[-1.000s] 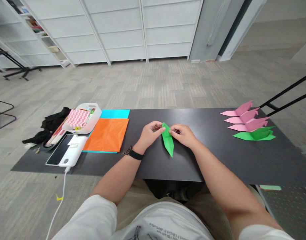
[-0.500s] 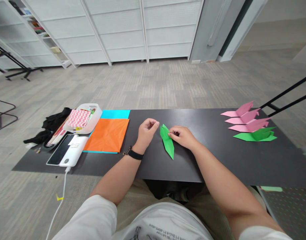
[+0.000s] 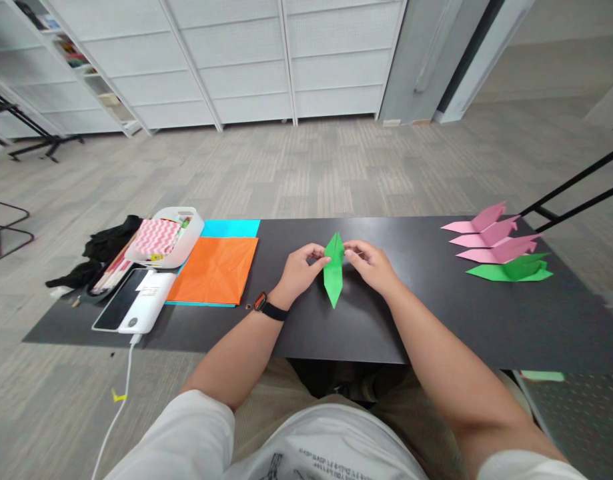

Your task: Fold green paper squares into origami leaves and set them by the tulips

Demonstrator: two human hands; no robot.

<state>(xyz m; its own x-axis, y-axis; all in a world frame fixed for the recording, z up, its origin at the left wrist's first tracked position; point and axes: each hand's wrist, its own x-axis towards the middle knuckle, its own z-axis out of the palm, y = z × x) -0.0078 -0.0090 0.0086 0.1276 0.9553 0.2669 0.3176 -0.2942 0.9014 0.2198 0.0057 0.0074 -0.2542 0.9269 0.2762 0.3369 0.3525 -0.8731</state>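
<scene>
A green folded paper (image 3: 333,277), long and pointed at both ends, stands lengthwise in front of me over the dark table. My left hand (image 3: 303,268) pinches its left edge between thumb and fingers; a black watch is on that wrist. At the paper's upper right edge, my right hand (image 3: 370,265) grips it with curled fingers and thumb. A crease runs down the upper part of the paper. Over on the right stand several pink origami birds (image 3: 496,253) in a row, with a similar green origami figure (image 3: 526,268) nearest me.
Orange paper sheets (image 3: 216,270) lie over blue sheets (image 3: 231,228) left of my hands. Farther left are a white basket (image 3: 191,243) holding a pink zigzag-patterned item, a phone (image 3: 121,300), a white power bank (image 3: 149,303) with a cable, and black cloth (image 3: 113,239).
My left hand has moved in from beside the paper and taken its left edge. The green paper has turned more upright and shifted slightly away from me.
</scene>
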